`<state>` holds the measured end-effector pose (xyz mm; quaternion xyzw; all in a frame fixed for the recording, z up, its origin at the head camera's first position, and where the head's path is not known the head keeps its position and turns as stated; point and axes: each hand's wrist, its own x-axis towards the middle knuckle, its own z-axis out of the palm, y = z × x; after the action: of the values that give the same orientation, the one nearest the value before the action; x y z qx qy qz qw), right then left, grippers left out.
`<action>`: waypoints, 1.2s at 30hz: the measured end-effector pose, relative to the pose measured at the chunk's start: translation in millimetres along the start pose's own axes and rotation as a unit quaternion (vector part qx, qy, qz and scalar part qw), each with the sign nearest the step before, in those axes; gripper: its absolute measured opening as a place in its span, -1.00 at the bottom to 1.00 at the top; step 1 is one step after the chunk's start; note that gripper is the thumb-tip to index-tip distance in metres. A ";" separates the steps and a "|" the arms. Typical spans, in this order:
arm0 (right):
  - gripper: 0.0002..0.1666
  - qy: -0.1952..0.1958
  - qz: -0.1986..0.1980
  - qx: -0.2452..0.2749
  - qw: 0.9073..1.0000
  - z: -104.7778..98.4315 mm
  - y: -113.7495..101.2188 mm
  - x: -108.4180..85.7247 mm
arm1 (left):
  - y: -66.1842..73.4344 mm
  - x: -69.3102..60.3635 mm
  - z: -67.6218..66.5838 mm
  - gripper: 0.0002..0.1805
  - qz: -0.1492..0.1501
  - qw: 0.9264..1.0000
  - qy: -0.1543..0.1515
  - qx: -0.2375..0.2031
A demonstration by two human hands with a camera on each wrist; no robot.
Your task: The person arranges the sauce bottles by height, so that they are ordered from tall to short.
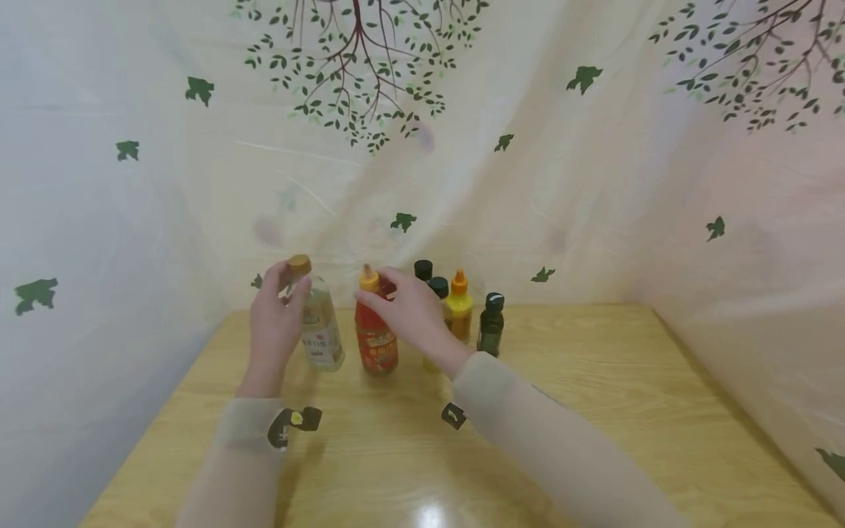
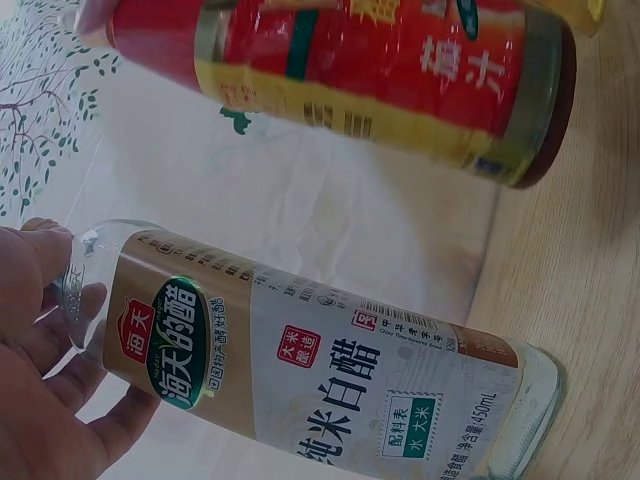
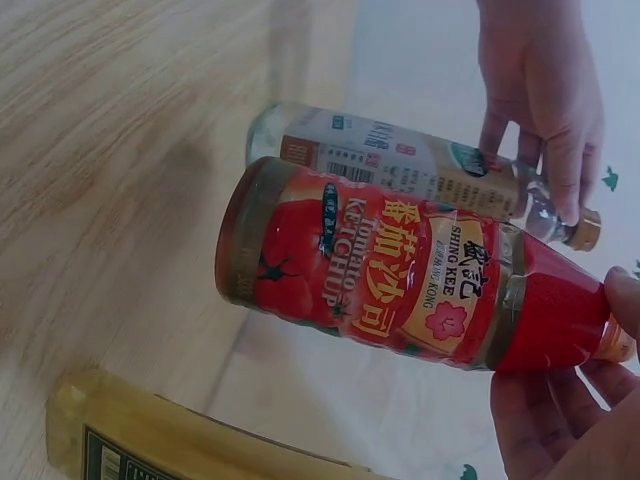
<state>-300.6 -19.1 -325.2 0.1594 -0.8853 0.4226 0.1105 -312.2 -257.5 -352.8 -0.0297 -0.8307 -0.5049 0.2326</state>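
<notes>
My left hand (image 1: 273,326) grips the neck of a clear white rice vinegar bottle (image 1: 321,334) with a gold cap. The left wrist view shows fingers around the neck of the vinegar bottle (image 2: 310,350), above its label. A red tomato ketchup bottle (image 1: 376,337) with a yellow-orange nozzle cap is beside it on the right. My right hand (image 1: 416,312) pinches this ketchup bottle (image 3: 400,270) near its top, thumb and fingers on either side. Whether either base touches the table cannot be made out.
Right of the ketchup stand a yellow squeeze bottle (image 1: 461,304), a small dark bottle (image 1: 491,326) and two black-capped bottles, partly hidden by my right hand. The wooden table (image 1: 594,381) meets a pale leaf-printed curtain (image 1: 462,183) behind and at both sides.
</notes>
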 end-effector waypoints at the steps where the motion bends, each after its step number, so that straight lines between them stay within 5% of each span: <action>1: -0.41 0.001 -0.002 0.001 1.000 2.5 -0.3 2.5 | -0.7 0.0 -0.1 -0.30 0.001 1.000 0.001 0.002; 10: -0.57 0.015 -0.004 -0.001 1.000 28.1 2.6 19.2 | -4.0 -0.2 3.9 -0.30 0.003 1.000 0.005 0.011; 21: -0.43 0.011 0.030 0.009 0.999 46.5 2.8 22.7 | 0.0 -3.1 1.3 -0.36 0.017 1.000 0.015 0.001; 36: -0.36 0.015 0.033 -0.002 0.999 59.1 1.9 23.0 | 1.5 -6.3 0.6 -0.29 -0.007 1.000 0.005 -0.008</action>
<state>-326.1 -68.6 -355.5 0.1240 -0.8893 0.4263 0.1101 -306.3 -255.2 -354.4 -0.0229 -0.8257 -0.5133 0.2330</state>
